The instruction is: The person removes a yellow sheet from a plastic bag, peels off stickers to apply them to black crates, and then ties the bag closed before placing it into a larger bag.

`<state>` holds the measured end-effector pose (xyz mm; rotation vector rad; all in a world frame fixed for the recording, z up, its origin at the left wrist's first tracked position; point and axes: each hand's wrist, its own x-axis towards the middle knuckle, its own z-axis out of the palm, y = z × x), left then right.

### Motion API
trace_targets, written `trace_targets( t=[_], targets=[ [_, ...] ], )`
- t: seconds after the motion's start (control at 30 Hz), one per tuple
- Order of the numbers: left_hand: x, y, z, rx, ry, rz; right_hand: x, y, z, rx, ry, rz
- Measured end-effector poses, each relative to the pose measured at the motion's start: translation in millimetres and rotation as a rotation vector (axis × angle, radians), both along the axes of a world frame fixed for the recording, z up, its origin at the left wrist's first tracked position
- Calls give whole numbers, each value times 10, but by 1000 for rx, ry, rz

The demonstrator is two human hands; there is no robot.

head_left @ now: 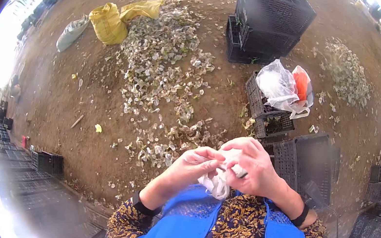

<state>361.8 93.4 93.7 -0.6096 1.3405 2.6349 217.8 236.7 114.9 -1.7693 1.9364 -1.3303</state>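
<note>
My left hand (pixel 199 162) is closed, with thumb and fingertips pinched together in front of my chest. Beside it, my right hand (pixel 250 165) curls its fingers round something small and white with a dark end, too small to name. The two hands meet at their fingertips. Below them, close to the blue vest (pixel 188 217), hangs a crumpled white cloth or glove (pixel 215 184); what holds it is hidden.
A heap of pale scraps (pixel 160 55) lies on the dirt floor beside a yellow sack (pixel 108 23). Black crates (pixel 274 18) are stacked ahead. Plastic bags (pixel 279 85) sit on another crate (pixel 255 99). A dark crate (pixel 305 161) stands near my right arm.
</note>
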Motion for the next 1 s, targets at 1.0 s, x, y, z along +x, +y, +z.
trace_targets(
  t=[1.0],
  targets=[
    [371,-350,114,-1431,436,11,-576,288,-24,210,55,-145]
  ],
)
